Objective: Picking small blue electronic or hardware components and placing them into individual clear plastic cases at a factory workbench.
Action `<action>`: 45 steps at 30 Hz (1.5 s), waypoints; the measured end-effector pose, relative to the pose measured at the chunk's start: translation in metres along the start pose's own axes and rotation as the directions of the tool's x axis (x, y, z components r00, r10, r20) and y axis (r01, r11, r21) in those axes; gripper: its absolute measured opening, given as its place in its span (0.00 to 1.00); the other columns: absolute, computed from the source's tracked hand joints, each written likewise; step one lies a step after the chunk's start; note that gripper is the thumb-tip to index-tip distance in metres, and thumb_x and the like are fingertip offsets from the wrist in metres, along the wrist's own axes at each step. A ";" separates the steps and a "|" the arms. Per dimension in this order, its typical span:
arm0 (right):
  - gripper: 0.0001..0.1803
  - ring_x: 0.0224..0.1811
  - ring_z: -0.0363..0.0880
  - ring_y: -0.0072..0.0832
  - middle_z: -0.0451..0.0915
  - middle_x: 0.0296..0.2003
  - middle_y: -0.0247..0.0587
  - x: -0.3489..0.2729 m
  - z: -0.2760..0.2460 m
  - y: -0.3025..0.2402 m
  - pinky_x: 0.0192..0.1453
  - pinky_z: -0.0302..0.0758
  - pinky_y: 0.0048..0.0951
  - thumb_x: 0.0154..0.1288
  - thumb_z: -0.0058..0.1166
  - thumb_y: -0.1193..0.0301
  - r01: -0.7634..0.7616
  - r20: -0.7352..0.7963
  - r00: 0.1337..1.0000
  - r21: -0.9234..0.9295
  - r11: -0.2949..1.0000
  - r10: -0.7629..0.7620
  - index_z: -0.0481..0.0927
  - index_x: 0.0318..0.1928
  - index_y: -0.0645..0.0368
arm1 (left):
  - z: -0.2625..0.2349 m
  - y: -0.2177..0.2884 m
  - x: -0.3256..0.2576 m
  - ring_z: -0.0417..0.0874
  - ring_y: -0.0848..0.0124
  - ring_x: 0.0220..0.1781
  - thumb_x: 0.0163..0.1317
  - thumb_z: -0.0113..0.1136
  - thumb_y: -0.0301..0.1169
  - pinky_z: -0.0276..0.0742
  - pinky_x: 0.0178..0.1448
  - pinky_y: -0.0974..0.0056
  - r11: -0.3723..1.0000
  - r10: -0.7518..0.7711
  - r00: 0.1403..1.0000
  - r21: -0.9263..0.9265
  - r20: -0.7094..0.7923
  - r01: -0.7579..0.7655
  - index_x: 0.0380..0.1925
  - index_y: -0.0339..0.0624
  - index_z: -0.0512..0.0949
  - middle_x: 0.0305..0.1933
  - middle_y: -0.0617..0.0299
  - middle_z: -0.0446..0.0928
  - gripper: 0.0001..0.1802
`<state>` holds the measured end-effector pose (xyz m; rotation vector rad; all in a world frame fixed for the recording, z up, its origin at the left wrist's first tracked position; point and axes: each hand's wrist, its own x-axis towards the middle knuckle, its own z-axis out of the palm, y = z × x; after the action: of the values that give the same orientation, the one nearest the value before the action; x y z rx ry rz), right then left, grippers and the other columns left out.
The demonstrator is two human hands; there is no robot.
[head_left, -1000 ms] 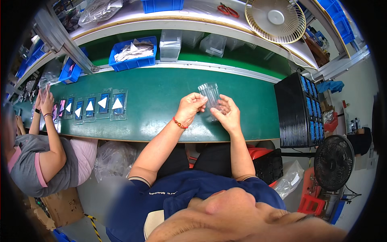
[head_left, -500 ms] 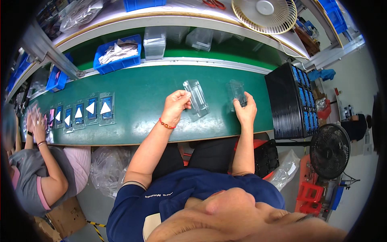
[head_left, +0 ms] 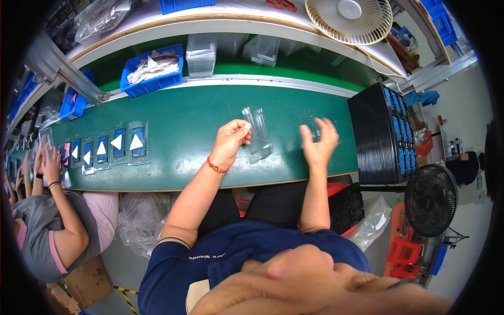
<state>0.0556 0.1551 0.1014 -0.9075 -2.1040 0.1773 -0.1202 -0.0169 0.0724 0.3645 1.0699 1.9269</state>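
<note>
My left hand (head_left: 232, 140) pinches a clear plastic blister tray (head_left: 258, 130) by its edge and holds it just above the green conveyor belt (head_left: 184, 131). My right hand (head_left: 319, 143) is over a second clear tray (head_left: 307, 122) that lies on the belt near its right end; its fingers are spread and rest on or just above the tray. A red bead bracelet is on my left wrist.
A row of filled blister packs (head_left: 113, 146) lies on the belt at left, where another person's hands (head_left: 46, 160) work. Behind the belt are a blue bin (head_left: 155, 68), stacks of clear trays (head_left: 201, 53) and a fan (head_left: 349, 20). Black stacked trays (head_left: 378, 134) stand at right.
The two clear trays were held together a second ago. My hands have parted; the right one carried its tray rightward and lowered it onto the belt, opening its fingers.
</note>
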 end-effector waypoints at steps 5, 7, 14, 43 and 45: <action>0.36 0.38 0.77 0.26 0.80 0.47 0.43 -0.019 0.037 -0.075 0.39 0.76 0.26 0.45 0.73 0.61 -0.407 0.526 0.850 0.599 0.689 0.045 0.74 0.54 0.62 | -0.004 -0.002 0.001 0.74 0.79 0.30 0.65 0.58 0.30 0.72 0.36 0.73 0.999 0.036 0.996 0.010 0.079 -0.037 0.32 0.40 0.77 0.29 0.67 0.76 0.06; 0.36 0.37 0.77 0.26 0.80 0.46 0.43 -0.020 0.042 -0.076 0.38 0.76 0.26 0.45 0.73 0.61 -0.477 0.572 0.817 0.595 0.647 0.077 0.74 0.54 0.63 | -0.006 -0.003 0.001 0.74 0.79 0.30 0.65 0.58 0.30 0.72 0.36 0.73 0.999 0.045 0.995 -0.002 0.091 -0.045 0.32 0.40 0.77 0.29 0.67 0.76 0.06; 0.33 0.42 0.76 0.39 0.77 0.49 0.50 -0.010 0.026 -0.067 0.45 0.75 0.37 0.47 0.69 0.60 -0.174 0.361 0.930 0.254 0.951 0.074 0.75 0.53 0.60 | -0.013 -0.002 -0.001 0.74 0.78 0.29 0.64 0.58 0.29 0.73 0.36 0.71 0.995 -0.017 0.998 -0.093 0.066 0.023 0.32 0.40 0.77 0.29 0.67 0.76 0.05; 0.28 0.43 0.78 0.27 0.75 0.53 0.49 -0.021 0.073 -0.107 0.45 0.77 0.27 0.53 0.67 0.68 -0.503 0.615 0.788 0.637 0.584 0.009 0.75 0.55 0.63 | -0.072 0.034 -0.027 0.75 0.74 0.34 0.67 0.54 0.32 0.75 0.30 0.68 0.982 0.013 1.000 -0.190 0.027 -0.007 0.34 0.42 0.74 0.31 0.65 0.74 0.06; 0.30 0.47 0.78 0.33 0.75 0.53 0.51 -0.016 0.061 -0.102 0.49 0.76 0.31 0.52 0.68 0.63 -0.329 0.530 0.848 0.533 0.780 -0.004 0.76 0.54 0.61 | -0.071 0.042 -0.029 0.74 0.76 0.30 0.66 0.55 0.32 0.69 0.20 0.73 0.997 0.008 1.000 -0.080 -0.024 -0.010 0.32 0.41 0.74 0.29 0.66 0.74 0.06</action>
<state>-0.0380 0.0806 0.0935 -0.6826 -2.1897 1.2485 -0.1702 -0.0887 0.0684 0.3029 1.0046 1.9805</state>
